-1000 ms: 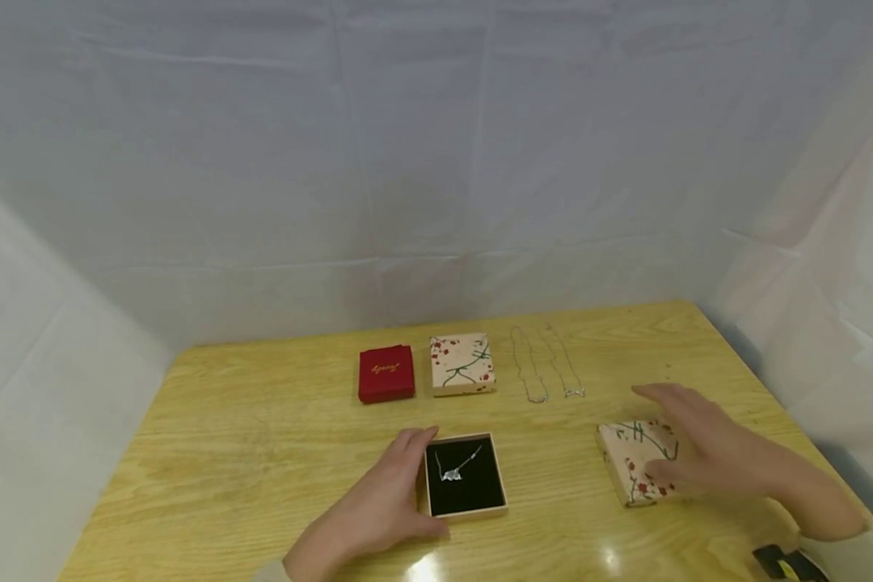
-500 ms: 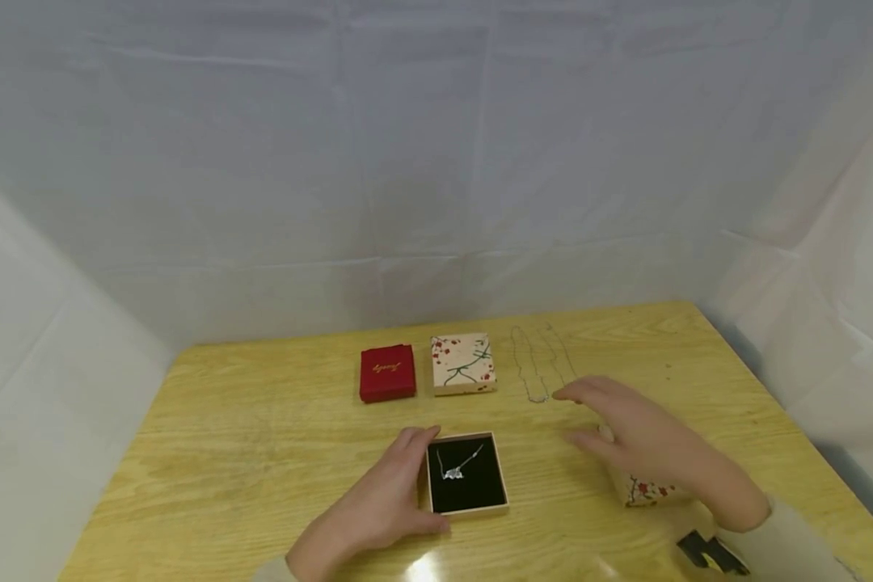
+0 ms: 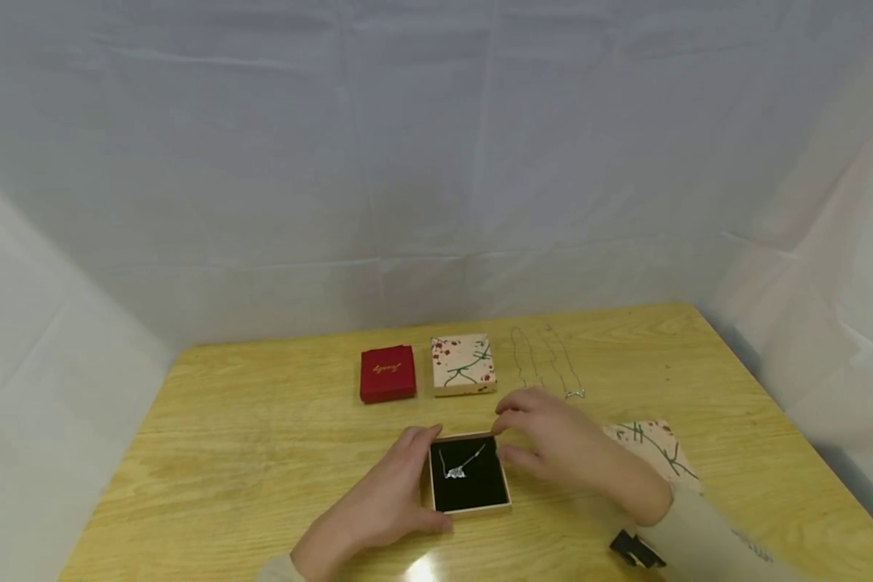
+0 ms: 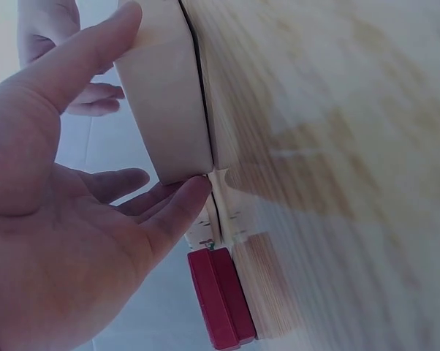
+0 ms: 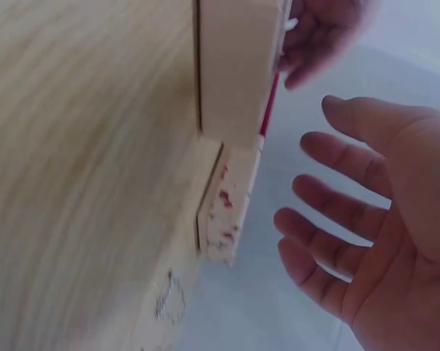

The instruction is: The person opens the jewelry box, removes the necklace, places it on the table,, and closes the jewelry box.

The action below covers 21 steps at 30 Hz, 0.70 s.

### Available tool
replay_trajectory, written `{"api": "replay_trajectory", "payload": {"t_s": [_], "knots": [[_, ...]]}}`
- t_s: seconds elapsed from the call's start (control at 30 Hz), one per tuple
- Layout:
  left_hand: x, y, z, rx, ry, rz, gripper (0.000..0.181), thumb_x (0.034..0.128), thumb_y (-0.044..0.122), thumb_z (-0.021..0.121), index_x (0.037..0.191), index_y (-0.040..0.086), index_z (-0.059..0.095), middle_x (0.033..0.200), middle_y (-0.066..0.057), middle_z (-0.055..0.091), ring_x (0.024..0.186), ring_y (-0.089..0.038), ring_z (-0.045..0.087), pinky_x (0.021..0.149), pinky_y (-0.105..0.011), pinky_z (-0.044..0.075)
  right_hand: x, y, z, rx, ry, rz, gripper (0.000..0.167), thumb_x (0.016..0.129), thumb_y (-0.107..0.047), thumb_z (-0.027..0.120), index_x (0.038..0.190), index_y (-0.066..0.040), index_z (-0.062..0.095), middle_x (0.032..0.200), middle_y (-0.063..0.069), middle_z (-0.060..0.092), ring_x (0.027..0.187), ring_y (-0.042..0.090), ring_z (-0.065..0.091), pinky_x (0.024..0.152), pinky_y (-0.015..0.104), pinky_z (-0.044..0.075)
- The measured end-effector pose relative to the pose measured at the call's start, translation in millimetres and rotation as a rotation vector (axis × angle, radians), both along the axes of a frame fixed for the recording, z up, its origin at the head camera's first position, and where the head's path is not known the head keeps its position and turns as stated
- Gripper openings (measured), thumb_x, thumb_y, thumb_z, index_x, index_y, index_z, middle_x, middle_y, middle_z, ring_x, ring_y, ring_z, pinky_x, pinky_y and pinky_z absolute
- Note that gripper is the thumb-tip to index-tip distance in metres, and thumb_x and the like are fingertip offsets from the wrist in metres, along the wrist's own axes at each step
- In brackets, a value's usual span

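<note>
A jewelry box base (image 3: 473, 511) with a black lining sits on the table, a silver necklace (image 3: 456, 471) lying inside it. My left hand (image 3: 378, 501) holds the box from its left side; in the left wrist view its thumb and fingers are at opposite corners of the pale wall (image 4: 165, 95). Beside the box's right edge hovers my right hand (image 3: 553, 440), its fingers (image 5: 340, 201) loosely extended and holding nothing in the right wrist view. A flower-patterned lid (image 3: 651, 444) lies to the right, partly behind the right forearm.
At the back are a red jewelry box (image 3: 388, 373) and a flower-patterned box (image 3: 462, 364). Two necklaces lie right of them, one pendant (image 3: 575, 394) showing and the other chain (image 3: 519, 356) partly behind the right hand. White cloth (image 3: 422, 162) hangs behind the table.
My right hand has moved left, from the patterned lid to the right edge of the open box. The lid stays on the table. My left hand has kept its hold.
</note>
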State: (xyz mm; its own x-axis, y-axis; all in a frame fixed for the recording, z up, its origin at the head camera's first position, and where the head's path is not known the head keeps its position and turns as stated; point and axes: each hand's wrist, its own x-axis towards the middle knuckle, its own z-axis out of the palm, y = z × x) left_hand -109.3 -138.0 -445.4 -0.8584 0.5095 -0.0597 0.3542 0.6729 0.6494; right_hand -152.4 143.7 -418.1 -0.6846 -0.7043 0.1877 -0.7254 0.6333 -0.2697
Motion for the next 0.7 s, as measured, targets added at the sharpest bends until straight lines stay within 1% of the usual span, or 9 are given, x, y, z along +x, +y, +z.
{"api": "replay_trajectory", "payload": {"t_s": [0.1, 0.17, 0.33, 0.47, 0.6, 0.7], "knots": [[-0.3, 0.1, -0.3, 0.003, 0.006, -0.004, 0.116, 0.0745, 0.038, 0.098, 0.161, -0.003, 0.033, 0.152, -0.016, 0.046, 0.140, -0.033, 0.048, 0.118, -0.051, 0.042, 0.8, -9.4, -3.1, 0.043, -0.016, -0.014, 0.022, 0.097, -0.030, 0.079, 0.113, -0.014, 0.079, 0.126, 0.005, 0.069, 0.117, 0.025, 0.063, 0.101, 0.046, 0.056], [-0.5, 0.5, -0.7, 0.004, 0.010, -0.005, 0.116, 0.0743, 0.038, 0.098, 0.161, -0.003, 0.033, 0.152, -0.017, 0.046, 0.140, -0.033, 0.049, 0.118, -0.051, 0.042, 1.1, -13.9, -5.6, 0.093, -0.015, -0.028, 0.023, 0.098, -0.033, 0.079, 0.112, -0.015, 0.079, 0.127, 0.005, 0.069, 0.118, 0.025, 0.062, 0.101, 0.046, 0.056], [-0.9, 1.9, -1.8, 0.003, 0.003, -0.008, 0.117, 0.0745, 0.039, 0.098, 0.161, -0.003, 0.032, 0.153, -0.017, 0.046, 0.140, -0.032, 0.049, 0.118, -0.051, 0.042, 1.0, -21.5, -14.1, 0.212, 0.029, -0.065, 0.028, 0.097, -0.040, 0.078, 0.111, -0.016, 0.080, 0.131, 0.004, 0.068, 0.121, 0.027, 0.062, 0.105, 0.051, 0.053], [-1.0, 2.9, -1.9, 0.004, -0.007, -0.007, 0.117, 0.0744, 0.039, 0.098, 0.161, -0.003, 0.032, 0.153, -0.016, 0.046, 0.141, -0.031, 0.049, 0.118, -0.050, 0.041, 2.4, -24.8, -19.3, 0.248, 0.043, -0.093, 0.031, 0.095, -0.042, 0.078, 0.108, -0.014, 0.079, 0.131, 0.006, 0.068, 0.121, 0.028, 0.062, 0.107, 0.055, 0.052], [-1.1, 3.6, -1.5, 0.003, -0.008, -0.008, 0.117, 0.0748, 0.040, 0.098, 0.161, -0.003, 0.032, 0.153, -0.016, 0.046, 0.140, -0.031, 0.049, 0.118, -0.050, 0.041, 2.6, -27.5, -22.5, 0.272, 0.040, -0.108, 0.033, 0.094, -0.041, 0.079, 0.108, -0.011, 0.079, 0.128, 0.006, 0.069, 0.117, 0.026, 0.062, 0.103, 0.051, 0.055], [-1.4, 3.6, -1.2, 0.001, -0.007, -0.010, 0.117, 0.0755, 0.040, 0.098, 0.162, -0.003, 0.032, 0.153, -0.016, 0.045, 0.140, -0.030, 0.049, 0.118, -0.049, 0.041, 1.6, -30.1, -23.7, 0.280, 0.018, -0.122, 0.032, 0.094, -0.039, 0.079, 0.108, -0.010, 0.079, 0.127, 0.006, 0.068, 0.115, 0.026, 0.062, 0.101, 0.047, 0.056]]}}
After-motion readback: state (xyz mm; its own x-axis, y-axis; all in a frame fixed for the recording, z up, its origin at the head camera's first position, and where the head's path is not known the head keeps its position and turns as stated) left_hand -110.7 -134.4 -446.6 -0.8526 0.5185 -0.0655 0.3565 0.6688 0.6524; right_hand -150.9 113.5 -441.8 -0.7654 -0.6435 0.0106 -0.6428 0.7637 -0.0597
